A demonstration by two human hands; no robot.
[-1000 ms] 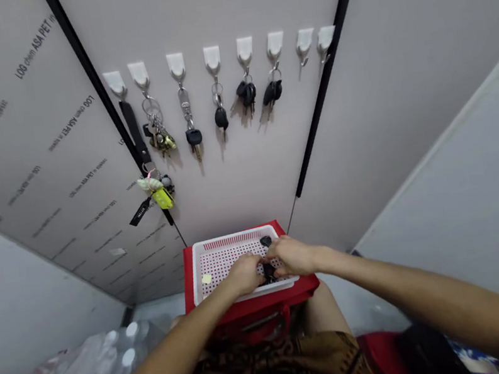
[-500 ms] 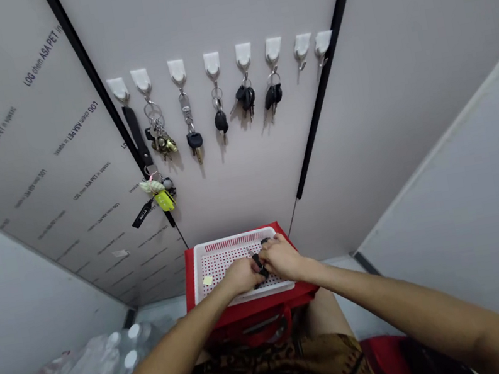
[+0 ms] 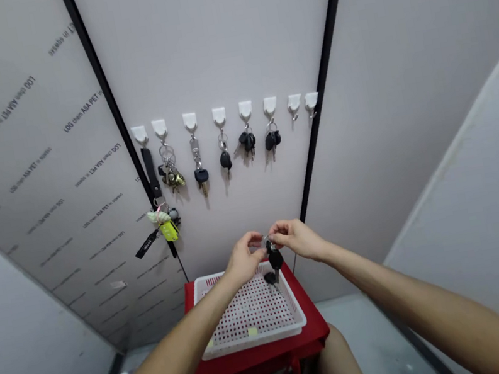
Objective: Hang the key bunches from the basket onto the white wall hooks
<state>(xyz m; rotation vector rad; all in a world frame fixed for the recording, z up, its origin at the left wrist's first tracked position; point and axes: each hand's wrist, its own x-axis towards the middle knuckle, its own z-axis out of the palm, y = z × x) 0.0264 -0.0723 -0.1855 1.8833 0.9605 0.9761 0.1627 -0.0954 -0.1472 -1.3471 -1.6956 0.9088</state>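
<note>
Head view: white adhesive wall hooks (image 3: 219, 115) in a row across the middle of the frame, keys (image 3: 201, 175) hanging from most, the two rightmost bare. Below centre, left hand (image 3: 244, 259), fingers (image 3: 254, 238) pinched narrowly on a small metal key ring (image 3: 264, 240); a black key fob (image 3: 275, 258) dangling from the ring; right hand (image 3: 297, 238) pinching from the other side, all above a white perforated basket (image 3: 257, 346). Likely risk: a loose pinch letting the ring slip and the fob drop into the basket.
</note>
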